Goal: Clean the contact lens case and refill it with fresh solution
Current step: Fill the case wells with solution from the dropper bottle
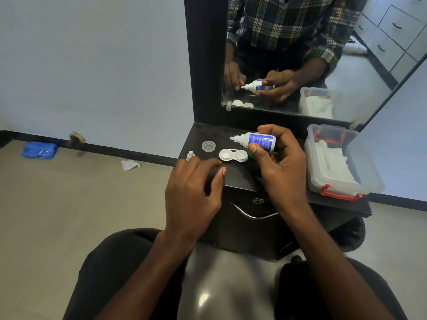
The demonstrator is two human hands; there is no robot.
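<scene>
A white contact lens case (233, 155) with both wells uncovered lies on the black dresser top (203, 135). My right hand (280, 162) grips a white solution bottle (256, 139) with a blue label, held on its side, nozzle pointing left just above and behind the case. My left hand (196, 190) hovers at the case's near left with fingers spread and nothing in it. A clear round lid (208, 146) lies left of the case. A small white bottle cap (190, 155) stands by my left fingertips. Something green (250, 155) peeks out behind my right thumb.
A clear plastic box (342, 162) with red latches and white tissues sits at the right of the top. A mirror (300, 54) rises behind it. A drawer handle (251, 214) is below. A crumpled tissue (129, 165) and a blue packet (39, 150) lie on the floor.
</scene>
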